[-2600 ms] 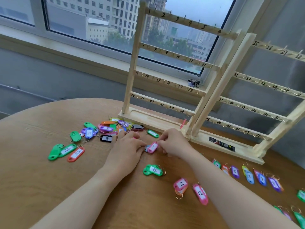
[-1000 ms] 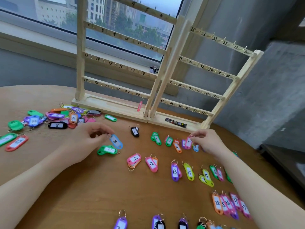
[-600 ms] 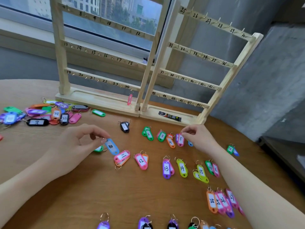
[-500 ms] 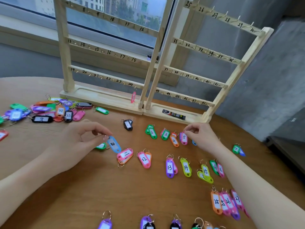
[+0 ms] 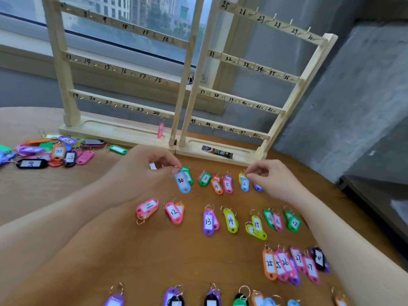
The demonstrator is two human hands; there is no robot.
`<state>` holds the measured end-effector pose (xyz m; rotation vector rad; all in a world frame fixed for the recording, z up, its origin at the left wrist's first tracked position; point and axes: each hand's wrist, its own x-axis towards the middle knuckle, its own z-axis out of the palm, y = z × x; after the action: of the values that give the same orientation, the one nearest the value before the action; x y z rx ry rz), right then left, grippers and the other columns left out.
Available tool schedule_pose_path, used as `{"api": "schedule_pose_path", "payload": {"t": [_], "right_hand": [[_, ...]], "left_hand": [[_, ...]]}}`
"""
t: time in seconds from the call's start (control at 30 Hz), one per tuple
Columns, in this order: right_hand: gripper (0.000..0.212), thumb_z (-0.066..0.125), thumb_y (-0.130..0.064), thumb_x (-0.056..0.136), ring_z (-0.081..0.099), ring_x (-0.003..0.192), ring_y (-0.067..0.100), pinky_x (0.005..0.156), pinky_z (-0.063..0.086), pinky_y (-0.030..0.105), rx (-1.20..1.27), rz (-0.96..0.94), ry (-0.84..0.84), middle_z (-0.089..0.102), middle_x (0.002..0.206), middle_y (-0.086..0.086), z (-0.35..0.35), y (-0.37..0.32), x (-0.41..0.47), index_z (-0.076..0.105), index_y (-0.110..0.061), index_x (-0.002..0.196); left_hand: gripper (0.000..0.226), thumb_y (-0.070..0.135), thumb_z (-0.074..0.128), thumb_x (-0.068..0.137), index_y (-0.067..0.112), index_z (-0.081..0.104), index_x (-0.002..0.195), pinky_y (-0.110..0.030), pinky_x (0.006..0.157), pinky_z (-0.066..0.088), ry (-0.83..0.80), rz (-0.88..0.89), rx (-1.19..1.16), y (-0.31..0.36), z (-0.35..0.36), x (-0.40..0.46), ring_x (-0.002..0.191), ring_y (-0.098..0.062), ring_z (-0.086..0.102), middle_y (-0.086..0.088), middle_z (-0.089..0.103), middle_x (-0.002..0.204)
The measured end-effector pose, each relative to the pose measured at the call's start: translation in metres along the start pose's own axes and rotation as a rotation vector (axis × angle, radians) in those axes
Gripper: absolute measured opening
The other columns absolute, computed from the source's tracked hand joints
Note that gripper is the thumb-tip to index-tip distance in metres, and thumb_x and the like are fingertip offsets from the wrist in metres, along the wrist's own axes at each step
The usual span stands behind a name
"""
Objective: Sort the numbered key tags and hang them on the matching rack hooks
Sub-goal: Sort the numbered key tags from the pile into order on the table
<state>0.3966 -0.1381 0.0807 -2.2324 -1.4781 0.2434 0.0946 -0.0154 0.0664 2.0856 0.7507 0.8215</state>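
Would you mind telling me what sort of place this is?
Probably an upper-floor office or workroom: a round wooden table by a window facing city buildings, bare grey walls, and a numbered wooden key rack.

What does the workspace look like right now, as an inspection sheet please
Surface: round wooden table.
Job's things: two wooden racks with numbered hooks; one pink tag hangs under 24; sorted tag rows lie in front.
Clutter: unsorted tag pile far left; dark packet on the rack base.
Hands: left hand pinches blue tag 30; right hand pinches at tag 6.
Cables: nothing seen.
Surroundings: window, grey wall.
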Motion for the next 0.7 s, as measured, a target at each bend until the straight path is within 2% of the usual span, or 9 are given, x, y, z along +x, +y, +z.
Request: {"api": "schedule_pose_path", "payload": {"t": [0.1,0.17,0.27,0.37,0.43,0.5,0.57,0.63,0.7], "right_hand": [[0.006,0.071,-0.025,0.092,0.061,0.075,0.006,0.065,0.046,0.02,0.01,-0.008,0.001,0.07,0.084,-0.008,-0.011,0.005,-0.026,0.075,-0.028,0.09],[0.008,0.071,-0.025,0.092,0.057,0.063,0.0,0.059,0.044,0.013,0.04,-0.008,0.003,0.069,0.078,-0.01,-0.016,0.007,-0.046,0.074,-0.029,0.087],[0.012,0.071,-0.023,0.093,0.052,0.053,-0.002,0.056,0.041,0.009,0.093,-0.02,0.002,0.066,0.067,-0.014,-0.017,0.005,-0.076,0.073,-0.026,0.082],[0.012,0.069,-0.026,0.094,0.054,0.056,0.003,0.056,0.044,0.014,0.148,-0.039,-0.02,0.069,0.07,-0.008,-0.011,-0.002,-0.103,0.074,-0.026,0.084],[0.012,0.069,-0.026,0.095,0.056,0.057,0.007,0.056,0.043,0.014,0.177,-0.053,-0.038,0.069,0.071,-0.007,-0.003,-0.012,-0.117,0.075,-0.026,0.084],[0.012,0.069,-0.026,0.095,0.059,0.06,0.009,0.058,0.044,0.014,0.204,-0.074,-0.048,0.07,0.072,-0.007,0.006,-0.024,-0.128,0.074,-0.026,0.084],[0.012,0.068,-0.026,0.095,0.061,0.065,0.012,0.06,0.044,0.014,0.229,-0.106,-0.059,0.07,0.074,-0.006,0.015,-0.036,-0.136,0.074,-0.025,0.084],[0.013,0.069,-0.027,0.095,0.061,0.066,0.014,0.06,0.044,0.016,0.26,-0.141,-0.076,0.07,0.075,-0.005,0.025,-0.047,-0.144,0.074,-0.026,0.083],[0.014,0.069,-0.026,0.094,0.059,0.064,0.015,0.061,0.045,0.021,0.306,-0.175,-0.09,0.069,0.074,-0.004,0.034,-0.057,-0.151,0.073,-0.027,0.081]], "left_hand": [[0.011,0.017,0.075,0.088,0.028,0.076,0.086,-0.013,0.068,0.04,-0.064,0.015,0.033,0.018,0.017,0.007,0.073,0.005,0.058,0.011,0.07,0.077],[0.009,0.015,0.075,0.088,0.024,0.076,0.086,-0.01,0.066,0.042,-0.138,0.01,0.008,0.028,0.025,0.007,0.069,0.005,0.06,0.01,0.071,0.078],[0.013,0.014,0.075,0.089,0.027,0.075,0.084,-0.022,0.072,0.051,-0.23,0.002,-0.017,0.034,0.03,-0.007,0.073,-0.006,0.066,0.013,0.074,0.08],[0.013,0.01,0.072,0.09,0.023,0.075,0.087,-0.01,0.061,0.043,-0.289,-0.014,-0.009,0.034,0.025,-0.031,0.062,0.001,0.058,0.014,0.07,0.073],[0.014,0.009,0.07,0.091,0.021,0.076,0.09,-0.01,0.061,0.041,-0.333,-0.02,0.01,0.034,0.018,-0.05,0.061,0.002,0.055,0.01,0.071,0.076],[0.017,0.008,0.067,0.091,0.022,0.077,0.092,-0.01,0.063,0.04,-0.354,-0.03,0.055,0.033,0.007,-0.066,0.063,0.004,0.056,0.018,0.071,0.078],[0.02,0.007,0.065,0.092,0.023,0.077,0.09,-0.009,0.059,0.037,-0.365,-0.06,0.091,0.029,-0.006,-0.083,0.058,0.003,0.053,0.024,0.064,0.067],[0.02,0.014,0.067,0.091,0.031,0.075,0.086,-0.018,0.057,0.038,-0.387,-0.084,0.101,0.023,-0.019,-0.101,0.055,-0.003,0.046,0.018,0.059,0.062],[0.013,0.028,0.065,0.086,0.037,0.074,0.086,-0.034,0.06,0.041,-0.401,-0.113,0.094,0.018,-0.029,-0.119,0.061,-0.02,0.048,0.009,0.06,0.066]]}}
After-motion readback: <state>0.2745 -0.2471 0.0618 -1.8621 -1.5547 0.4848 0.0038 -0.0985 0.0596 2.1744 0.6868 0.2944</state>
